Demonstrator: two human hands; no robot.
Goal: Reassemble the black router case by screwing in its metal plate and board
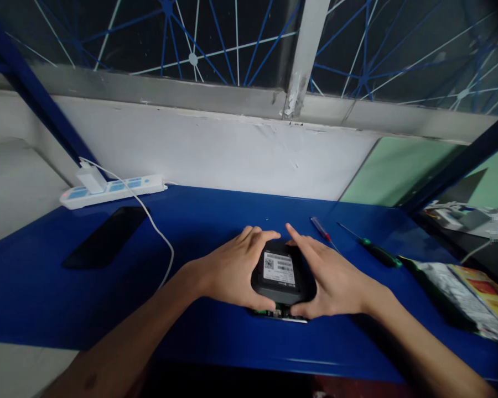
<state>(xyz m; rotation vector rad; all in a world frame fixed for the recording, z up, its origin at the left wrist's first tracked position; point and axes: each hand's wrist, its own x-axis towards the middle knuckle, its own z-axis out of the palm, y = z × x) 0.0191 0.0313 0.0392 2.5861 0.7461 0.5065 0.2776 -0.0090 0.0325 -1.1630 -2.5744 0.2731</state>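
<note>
A black plastic device cover (278,290) with a white barcode label (279,269) lies between my hands near the front of the blue table. Under its near edge a green circuit board (279,312) with connectors shows. My left hand (240,271) grips the cover's left side, its thumb at the near left corner. On the opposite side my right hand (326,273) is wrapped round the right edge, thumb at the near right corner. Both hands are closed on the cover. How far the cover is seated on the board I cannot tell.
Behind my right hand lie a small clear-handled screwdriver (318,227) and a green-black screwdriver (379,252). Snack-like packets (460,293) are at the right. A black phone-like slab (108,237), white cable (160,229) and power strip (120,189) lie left on the blue table (216,342).
</note>
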